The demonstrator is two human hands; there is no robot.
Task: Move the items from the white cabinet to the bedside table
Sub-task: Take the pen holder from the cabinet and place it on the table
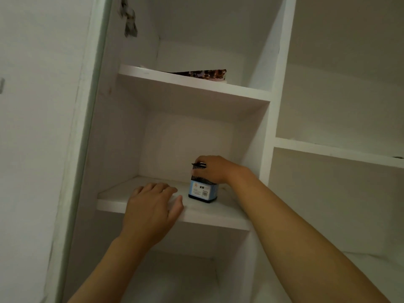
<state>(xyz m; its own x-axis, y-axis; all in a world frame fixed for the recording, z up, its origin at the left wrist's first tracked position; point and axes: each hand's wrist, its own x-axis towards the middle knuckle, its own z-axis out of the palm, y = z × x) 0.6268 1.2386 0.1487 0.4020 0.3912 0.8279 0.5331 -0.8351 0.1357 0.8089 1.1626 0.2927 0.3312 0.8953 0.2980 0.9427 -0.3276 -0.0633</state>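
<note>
White cabinet (271, 119), matte painted boards, square open compartments, edges slightly scuffed. On the middle shelf (209, 217) stands a small pen holder (203, 189): black metal mesh, boxy with rounded corners, a pale blue paper label wrapped round its lower half, dark solid base. It sits upright, toward the right of the shelf and set back a little from the front edge.

Right hand (213, 169) reaches in from the right and grips the holder at its top rim, fingers curled over the mesh, thumb side hidden behind it. A top grip probably because the rim is the easiest part to catch and the holder looks light. Base seems to rest on the shelf, so a lift looks not yet begun; hard to be sure.

Left hand (150, 206) lies flat on the shelf's front edge just beside the holder, not touching it, fingers relaxed and spread, holding nothing. Likely a brace for balance while reaching up.

Upper shelf carries a flat patterned item (203, 74), brown and white speckled, lying against the right side; what it is cannot be told. Bedside table not in view, so the holder is at its starting place.
</note>
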